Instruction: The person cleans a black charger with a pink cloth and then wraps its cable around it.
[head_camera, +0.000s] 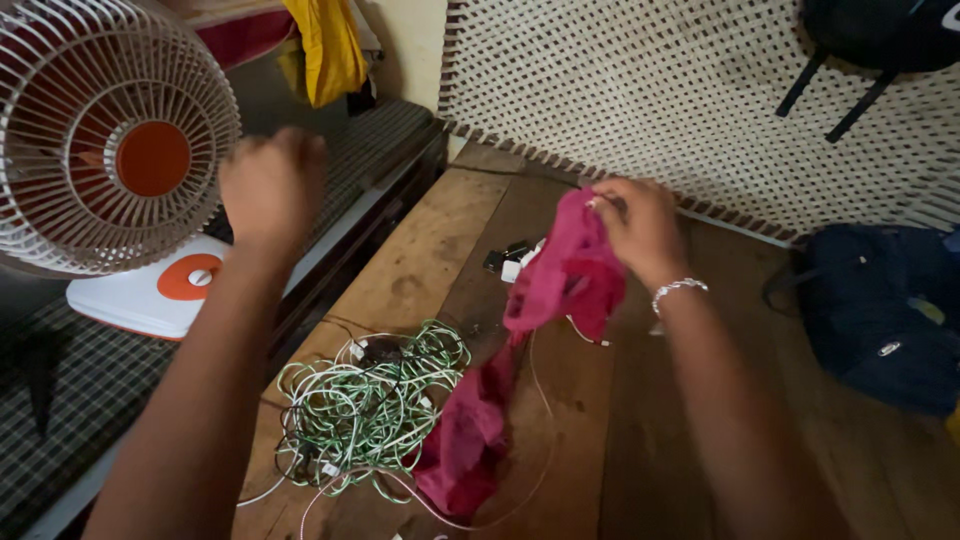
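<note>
Worn wooden plank bench (440, 240) under us. Our right hand (640, 225) pinches the crumpled magenta cloth (560, 280) by its top edge, tail trailing beside a tangled green-and-white wire coil (365, 405). Cloth looks light, limp; best gripped at a corner. Left hand (272, 185) raised, fingers curled, empty.

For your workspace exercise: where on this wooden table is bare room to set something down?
Bare planks lie between the right hand and the dark blue backpack, and left of the magenta cloth near the table's far edge. The tangled green-and-white wire bundle crowds the near-left.

Magenta cloth (560, 280), green-white cable tangle (365, 405), orange-white fan (115, 140), navy bag (885, 310)
</note>
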